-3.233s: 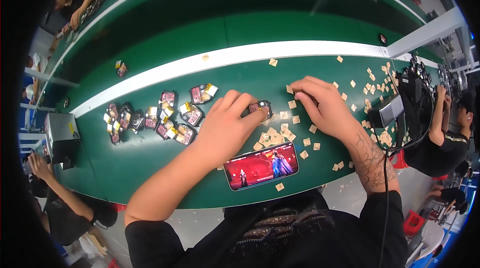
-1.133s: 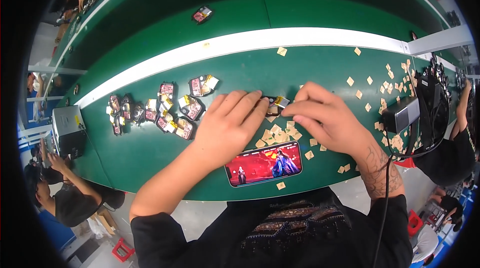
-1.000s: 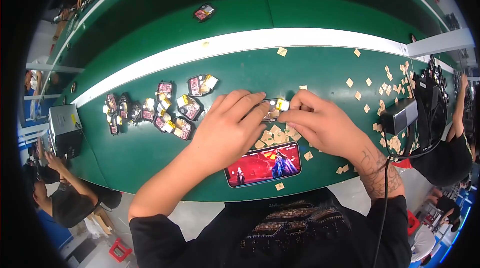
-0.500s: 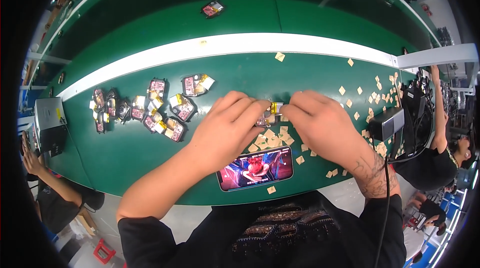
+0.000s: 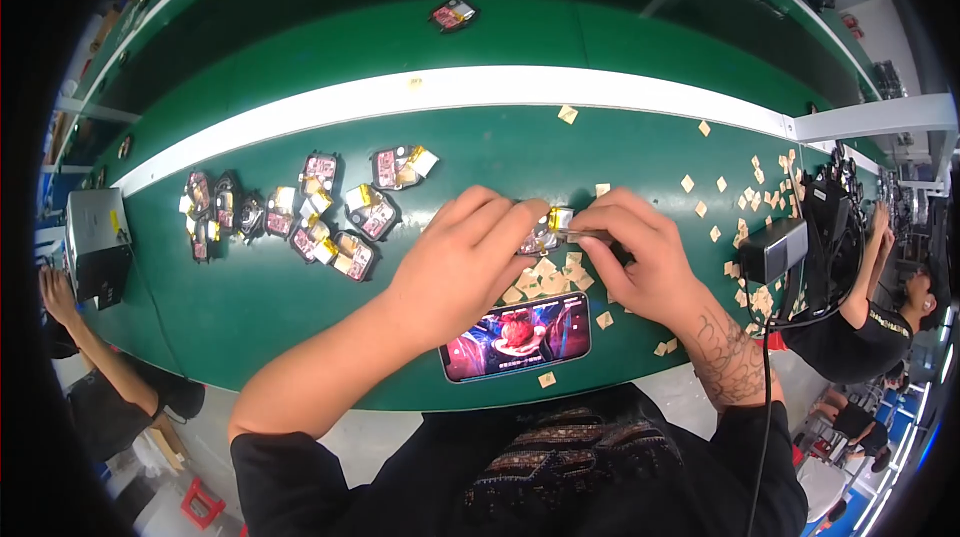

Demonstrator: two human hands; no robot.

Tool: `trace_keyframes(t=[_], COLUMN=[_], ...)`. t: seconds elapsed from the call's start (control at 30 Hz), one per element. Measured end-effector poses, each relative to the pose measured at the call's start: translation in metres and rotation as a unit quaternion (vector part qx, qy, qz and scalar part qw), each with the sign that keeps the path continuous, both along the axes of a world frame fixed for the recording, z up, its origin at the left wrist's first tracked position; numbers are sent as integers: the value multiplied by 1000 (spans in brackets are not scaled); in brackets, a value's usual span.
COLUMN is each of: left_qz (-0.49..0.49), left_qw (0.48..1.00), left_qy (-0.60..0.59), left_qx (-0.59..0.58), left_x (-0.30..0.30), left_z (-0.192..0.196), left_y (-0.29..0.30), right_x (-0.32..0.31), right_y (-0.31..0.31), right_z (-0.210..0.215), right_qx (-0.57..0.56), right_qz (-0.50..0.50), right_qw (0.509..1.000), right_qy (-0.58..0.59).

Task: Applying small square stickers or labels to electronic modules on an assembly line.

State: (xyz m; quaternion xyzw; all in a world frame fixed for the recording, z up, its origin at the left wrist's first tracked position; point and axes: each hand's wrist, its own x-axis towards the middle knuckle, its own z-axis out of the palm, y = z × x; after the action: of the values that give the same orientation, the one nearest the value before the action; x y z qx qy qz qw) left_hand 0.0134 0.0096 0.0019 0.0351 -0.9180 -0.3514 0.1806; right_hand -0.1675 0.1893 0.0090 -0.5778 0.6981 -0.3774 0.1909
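Observation:
My left hand (image 5: 455, 252) is closed on a small open device housing (image 5: 540, 241) with a circuit board, held against the green table (image 5: 270, 327). A silver battery (image 5: 563, 220) with yellow tape sticks out at its right side. In my right hand (image 5: 645, 252), thumb and fingers pinch thin metal tweezers (image 5: 592, 235), whose tip reaches the battery's edge. Just below the housing lies a pile of small tan paper squares (image 5: 550, 282). A phone (image 5: 517, 337) playing a video lies in front of my hands.
To the left sit several similar open housings (image 5: 320, 177) with boards and batteries, and a grey box (image 5: 97, 227). On the right are scattered tan squares (image 5: 757, 199), a black adapter (image 5: 774, 249) and cables (image 5: 835, 207). A white rail (image 5: 480, 87) crosses behind. Co-workers' arms (image 5: 862, 282) show at both sides.
My right hand has turned and drawn slightly back from the battery, so the tweezers and thumb now show. My left hand keeps hold of the housing. The whole view has shifted a little.

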Motion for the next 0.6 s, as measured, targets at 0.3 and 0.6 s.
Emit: trace_keyframes(t=[0.3, 0.6], left_qz=[-28, -21], left_qw=[999, 998], left_qy=[1, 1], left_qx=[-28, -63], left_x=[-1, 3], left_z=[-3, -7], left_y=[-4, -3], right_x=[-17, -13], right_y=[-11, -9], right_z=[6, 13], right_qx=[-19, 68], right_qz=[116, 34], right_qw=[980, 994], right_qy=[160, -81])
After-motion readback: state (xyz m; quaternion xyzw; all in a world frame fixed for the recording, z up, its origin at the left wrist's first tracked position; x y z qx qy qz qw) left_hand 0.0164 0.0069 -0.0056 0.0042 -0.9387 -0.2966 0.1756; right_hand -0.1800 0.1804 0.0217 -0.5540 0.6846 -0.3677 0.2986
